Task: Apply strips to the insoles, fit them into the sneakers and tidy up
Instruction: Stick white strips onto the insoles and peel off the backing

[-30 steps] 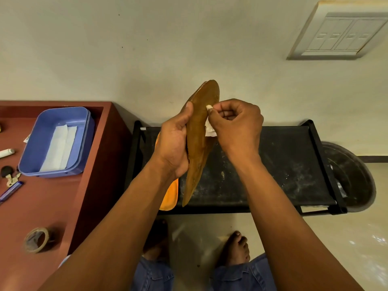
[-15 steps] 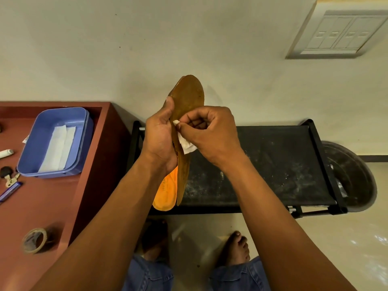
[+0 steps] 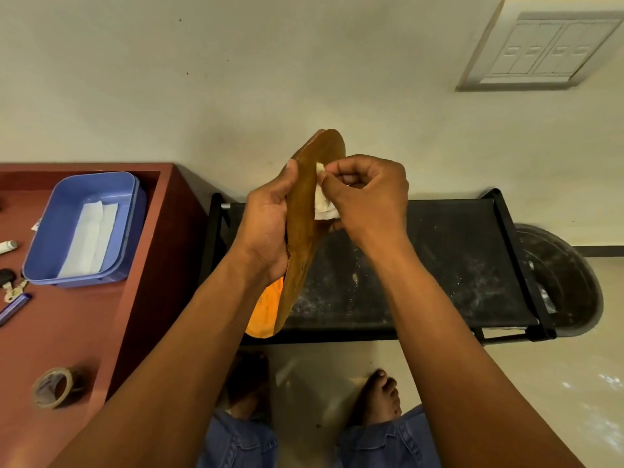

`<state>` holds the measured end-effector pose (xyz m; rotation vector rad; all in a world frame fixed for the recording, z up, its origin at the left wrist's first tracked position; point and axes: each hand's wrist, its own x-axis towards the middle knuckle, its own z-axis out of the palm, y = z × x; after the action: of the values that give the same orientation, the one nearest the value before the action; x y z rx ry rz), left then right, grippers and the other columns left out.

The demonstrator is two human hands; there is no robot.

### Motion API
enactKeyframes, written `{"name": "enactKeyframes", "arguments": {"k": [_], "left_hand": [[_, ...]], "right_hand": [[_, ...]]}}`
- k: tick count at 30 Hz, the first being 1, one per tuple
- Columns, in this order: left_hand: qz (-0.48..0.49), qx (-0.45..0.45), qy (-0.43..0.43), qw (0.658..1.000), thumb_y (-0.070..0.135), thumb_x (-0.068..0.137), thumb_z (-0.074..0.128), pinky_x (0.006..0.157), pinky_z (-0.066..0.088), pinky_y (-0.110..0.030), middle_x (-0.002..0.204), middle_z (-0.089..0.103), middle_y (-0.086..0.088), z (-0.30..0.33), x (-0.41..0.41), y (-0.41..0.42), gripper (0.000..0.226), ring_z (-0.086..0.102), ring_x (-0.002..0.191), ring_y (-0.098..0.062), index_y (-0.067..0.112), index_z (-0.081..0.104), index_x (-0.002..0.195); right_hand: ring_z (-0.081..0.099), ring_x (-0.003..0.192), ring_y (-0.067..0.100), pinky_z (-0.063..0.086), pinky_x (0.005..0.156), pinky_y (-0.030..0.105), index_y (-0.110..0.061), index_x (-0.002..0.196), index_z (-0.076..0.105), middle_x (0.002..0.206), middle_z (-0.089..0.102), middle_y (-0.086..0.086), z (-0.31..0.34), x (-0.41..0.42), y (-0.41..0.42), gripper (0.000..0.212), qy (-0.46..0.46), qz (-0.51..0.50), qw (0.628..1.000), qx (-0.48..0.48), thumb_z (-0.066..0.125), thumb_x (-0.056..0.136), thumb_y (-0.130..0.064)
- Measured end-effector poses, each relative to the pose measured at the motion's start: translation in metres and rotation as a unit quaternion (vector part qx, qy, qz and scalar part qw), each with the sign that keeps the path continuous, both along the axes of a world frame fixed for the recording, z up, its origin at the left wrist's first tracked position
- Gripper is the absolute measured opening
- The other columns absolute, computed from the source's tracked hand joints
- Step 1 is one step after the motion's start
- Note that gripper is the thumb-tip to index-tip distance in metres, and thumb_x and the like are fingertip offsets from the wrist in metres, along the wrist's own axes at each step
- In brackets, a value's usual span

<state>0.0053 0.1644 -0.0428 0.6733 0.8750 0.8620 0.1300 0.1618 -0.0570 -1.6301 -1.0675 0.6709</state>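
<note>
My left hand [image 3: 266, 224] grips a brown insole [image 3: 304, 231] upright, toe end up, in front of the wall. A second, orange insole [image 3: 266, 309] shows behind it under the same hand. My right hand [image 3: 364, 194] pinches a small white strip [image 3: 322, 201] against the brown insole's right face near the top. More white strips [image 3: 89, 241] lie in a blue tray [image 3: 44, 231] on the red-brown table [image 3: 84, 332] at left. No sneakers are in view.
A black rack shelf [image 3: 422, 265] stands below my hands, with a dark round tub [image 3: 560, 282] to its right. On the table lie a tape roll [image 3: 55, 386], keys [image 3: 11, 288], a blue pen and a white tube. My bare feet are on the floor.
Both hands and the insoles have shifted to the right and slightly up since half a second ago. The right hand's pinch on the strip sits higher on the insole.
</note>
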Motion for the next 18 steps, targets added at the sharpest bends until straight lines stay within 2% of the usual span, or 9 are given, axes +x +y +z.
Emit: {"name": "enactKeyframes", "arguments": {"k": [3,5,7,9,10,13,14,18], "left_hand": [[0.018,-0.017,-0.021,0.999,0.048,0.109,0.029,0.082,0.063,-0.039,0.12,0.074,-0.017,0.003,-0.006,0.004,0.059,0.073,0.109,-0.03,0.006,0.06,0.137],[0.021,-0.025,-0.028,0.999,0.049,0.109,0.027,0.086,0.062,-0.043,0.121,0.073,-0.017,0.004,-0.009,0.005,0.061,0.072,0.111,-0.032,0.007,0.061,0.136],[0.021,-0.018,-0.02,0.999,0.05,0.109,0.027,0.094,0.059,-0.046,0.126,0.071,-0.017,0.001,-0.009,0.007,0.061,0.069,0.116,-0.033,0.008,0.059,0.139],[0.021,-0.002,0.0,1.0,0.05,0.109,0.027,0.102,0.054,-0.048,0.129,0.07,-0.013,-0.002,-0.008,0.008,0.06,0.068,0.12,-0.03,0.01,0.058,0.141],[0.017,0.004,0.011,1.0,0.05,0.109,0.027,0.102,0.054,-0.047,0.128,0.071,-0.011,-0.002,-0.007,0.007,0.059,0.069,0.118,-0.028,0.012,0.059,0.141],[0.003,0.014,0.038,0.999,0.051,0.108,0.031,0.079,0.06,-0.041,0.11,0.076,-0.008,-0.003,-0.005,0.006,0.055,0.075,0.093,-0.022,0.016,0.062,0.138],[-0.001,0.016,0.046,0.999,0.051,0.108,0.032,0.077,0.061,-0.04,0.109,0.077,-0.008,-0.003,-0.005,0.005,0.054,0.075,0.09,-0.022,0.017,0.062,0.137],[0.009,0.012,0.052,0.999,0.051,0.108,0.032,0.091,0.06,-0.045,0.121,0.074,-0.01,-0.001,-0.006,0.004,0.052,0.074,0.105,-0.028,0.019,0.063,0.135]], "right_hand": [[0.072,0.077,0.003,0.064,0.077,0.037,-0.029,0.083,0.078,0.081,0.075,-0.014,0.001,-0.004,-0.003,0.007,-0.043,0.116,0.992,-0.018,0.082,0.084,-0.024],[0.071,0.076,0.004,0.063,0.078,0.038,-0.028,0.083,0.078,0.08,0.074,-0.014,0.001,-0.008,-0.004,0.004,-0.073,0.149,0.986,-0.029,0.082,0.084,-0.027],[0.07,0.074,0.004,0.063,0.077,0.037,-0.029,0.083,0.078,0.08,0.074,-0.015,0.0,-0.012,-0.004,0.004,-0.099,0.129,0.986,-0.027,0.081,0.084,-0.031],[0.069,0.073,0.003,0.062,0.073,0.032,-0.029,0.085,0.078,0.081,0.073,-0.016,-0.001,-0.015,-0.005,0.006,-0.144,0.069,0.987,-0.018,0.079,0.086,-0.035],[0.068,0.073,0.003,0.061,0.071,0.028,-0.029,0.086,0.077,0.08,0.072,-0.017,-0.001,-0.015,-0.006,0.007,-0.164,0.031,0.986,-0.014,0.077,0.087,-0.036],[0.066,0.071,0.002,0.053,0.065,0.019,-0.032,0.084,0.075,0.075,0.065,-0.02,0.0,-0.005,-0.004,0.006,-0.168,-0.069,0.983,-0.016,0.075,0.089,-0.036],[0.066,0.07,0.002,0.052,0.064,0.018,-0.032,0.084,0.074,0.075,0.065,-0.02,0.0,-0.002,-0.003,0.006,-0.158,-0.085,0.984,-0.021,0.075,0.089,-0.035],[0.067,0.073,0.001,0.055,0.068,0.018,-0.032,0.087,0.076,0.078,0.067,-0.021,-0.001,0.002,-0.001,0.002,-0.102,-0.06,0.993,-0.019,0.077,0.088,-0.032]]}}
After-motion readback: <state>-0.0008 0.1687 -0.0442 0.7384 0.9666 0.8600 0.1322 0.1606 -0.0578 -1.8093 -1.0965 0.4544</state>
